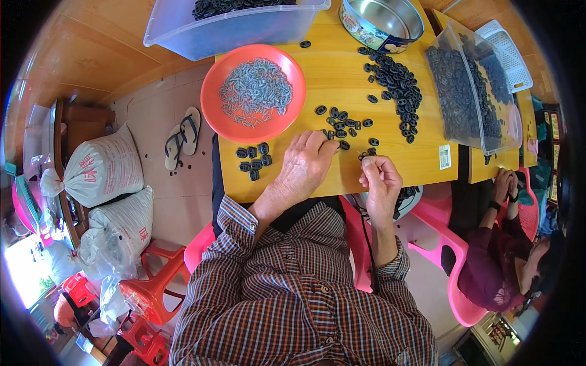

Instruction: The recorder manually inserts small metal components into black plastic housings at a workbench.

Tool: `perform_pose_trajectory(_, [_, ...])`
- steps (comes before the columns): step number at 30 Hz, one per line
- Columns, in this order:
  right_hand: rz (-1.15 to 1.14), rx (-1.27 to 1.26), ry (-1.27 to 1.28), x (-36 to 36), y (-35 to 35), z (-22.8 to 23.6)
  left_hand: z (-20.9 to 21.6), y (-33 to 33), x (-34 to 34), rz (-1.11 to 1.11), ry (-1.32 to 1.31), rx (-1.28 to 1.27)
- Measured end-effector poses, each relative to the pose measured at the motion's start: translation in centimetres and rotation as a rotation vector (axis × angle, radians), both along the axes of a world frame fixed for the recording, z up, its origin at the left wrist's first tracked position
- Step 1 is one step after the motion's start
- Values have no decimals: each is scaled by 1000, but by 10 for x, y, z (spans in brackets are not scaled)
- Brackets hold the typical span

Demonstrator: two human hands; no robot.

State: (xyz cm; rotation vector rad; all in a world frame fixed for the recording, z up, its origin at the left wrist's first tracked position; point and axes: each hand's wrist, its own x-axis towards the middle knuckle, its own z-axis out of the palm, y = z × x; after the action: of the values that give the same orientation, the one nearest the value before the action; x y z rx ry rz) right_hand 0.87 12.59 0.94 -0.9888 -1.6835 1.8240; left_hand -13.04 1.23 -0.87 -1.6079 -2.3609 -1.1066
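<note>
My left hand (pixel 303 169) is curled over the yellow table, fingers drawn together at a loose cluster of small black oval two-holed pieces (pixel 342 115). Its fingertips touch the cluster's near edge; what they pinch, if anything, is hidden. To the right, my right hand (pixel 383 180) has thumb and index finger pinched on a small black piece (pixel 363 155) just over the table's near edge. Several more of these pieces (pixel 254 163) lie grouped left of my left hand. Beyond it stands a round red-orange bowl (pixel 212 100) of small grey screw-like parts (pixel 256 90).
A large heap of black pieces (pixel 397 85) spreads across the table's right side. Around it stand a clear bin (pixel 235 33), a round tin (pixel 381 41) and another clear bin (pixel 455 100). A person (pixel 497 262) sits at right. Sacks (pixel 101 165) and sandals (pixel 183 139) are on the floor.
</note>
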Motion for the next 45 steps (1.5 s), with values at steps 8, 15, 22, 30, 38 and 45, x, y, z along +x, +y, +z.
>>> perform_pose_trajectory(8, [48, 3, 37, -6, -5, 4, 3, -4, 1, -20, -213, 60])
perform_pose_trajectory(15, [107, -22, 99, -6, -7, 0, 4, -6, 10, -116, -313, 70])
perform_pose_trajectory(22, [138, -62, 64, -6, -6, 1, 7, -12, 6, -189, -420, 91])
perform_pose_trajectory(30, [138, -175, 84, -6, -4, -6, 8, -19, 1, -249, -409, 36])
perform_pose_trajectory(38, [156, -256, 46, -9, -5, 0, 5, -23, 2, -218, -429, 37])
perform_pose_trajectory(45, [120, -323, 37, -10, -6, -1, 12, -27, -2, -211, -562, 56])
